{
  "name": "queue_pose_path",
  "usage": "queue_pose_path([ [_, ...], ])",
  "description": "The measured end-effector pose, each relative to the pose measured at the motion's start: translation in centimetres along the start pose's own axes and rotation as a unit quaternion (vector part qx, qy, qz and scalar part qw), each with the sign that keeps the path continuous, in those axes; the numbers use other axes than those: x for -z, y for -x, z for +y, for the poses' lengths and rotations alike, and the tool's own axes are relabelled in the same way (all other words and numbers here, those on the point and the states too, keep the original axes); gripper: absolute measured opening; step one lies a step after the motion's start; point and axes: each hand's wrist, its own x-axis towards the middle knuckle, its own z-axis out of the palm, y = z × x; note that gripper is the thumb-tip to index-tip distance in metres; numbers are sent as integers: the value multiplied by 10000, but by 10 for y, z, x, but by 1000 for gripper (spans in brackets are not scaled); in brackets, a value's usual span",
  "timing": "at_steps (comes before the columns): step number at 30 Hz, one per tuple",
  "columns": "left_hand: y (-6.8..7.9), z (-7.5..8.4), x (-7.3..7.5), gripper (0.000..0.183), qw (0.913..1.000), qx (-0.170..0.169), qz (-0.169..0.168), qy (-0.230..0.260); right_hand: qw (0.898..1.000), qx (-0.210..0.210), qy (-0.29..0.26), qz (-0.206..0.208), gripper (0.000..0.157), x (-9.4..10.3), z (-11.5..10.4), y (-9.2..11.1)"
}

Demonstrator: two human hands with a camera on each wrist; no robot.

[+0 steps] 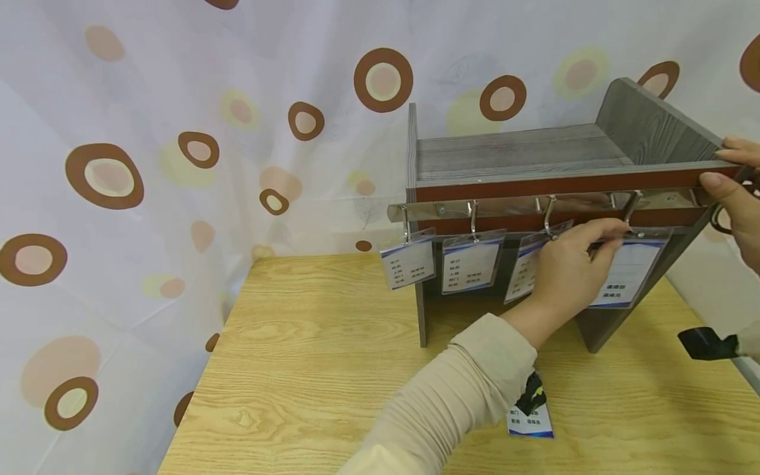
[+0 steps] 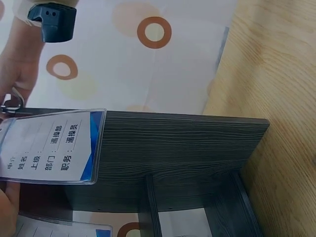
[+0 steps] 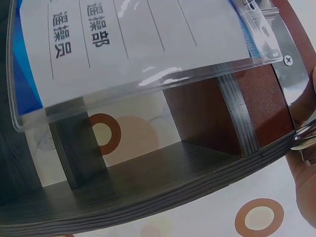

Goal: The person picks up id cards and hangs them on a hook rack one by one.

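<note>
A grey wooden shelf (image 1: pixel 516 155) carries a metal hook rail (image 1: pixel 510 206) along its front. My left hand (image 1: pixel 564 270) pinches the top of a clear-sleeved name badge (image 1: pixel 638 270) at the rightmost visible front hook (image 1: pixel 634 203). This badge fills much of the right wrist view; its clip is partly hidden by my fingers in the head view. At the shelf's right front corner, my right hand (image 1: pixel 736 198) grips the board, thumb on the front by the rail's end. Three more badges hang to the left, the nearest one (image 1: pixel 522 270) partly behind my left hand.
Below my left forearm, another badge (image 1: pixel 531 422) lies on the wooden table (image 1: pixel 297 369), partly covered. A ring-shaped hook (image 1: pixel 720 221) juts out near the shelf's right side. Behind stands a patterned curtain (image 1: pixel 237 79).
</note>
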Motion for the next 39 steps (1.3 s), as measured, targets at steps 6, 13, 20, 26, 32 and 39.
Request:
queue_pose_path([
  [6, -1, 0, -1, 18, 9998, 115, -63, -160, 9999, -86, -39, 114, 31, -1, -2, 1],
  [13, 4, -2, -3, 24, 9990, 367, -270, 37, 9997, -114, -27, 199, 31, -2, -3, 1],
  [20, 12, -8, -3, 24, 9981, 429, -323, 288, 9995, -135, -136, 270, 30, -3, -4, 2],
  [26, 23, -13, -3, 24, 9975, 364, -319, 517, 9997, -30, -142, 218, 33, -3, -4, 1],
  [32, 37, -21, -5, 24, 9965, 401, -526, 520, 9991, -38, -223, 350, 32, -3, -3, 0],
  [39, 58, -36, -14, 22, 9962, 420, -607, 467, 9965, -227, -647, 474, 30, -4, -2, 1],
])
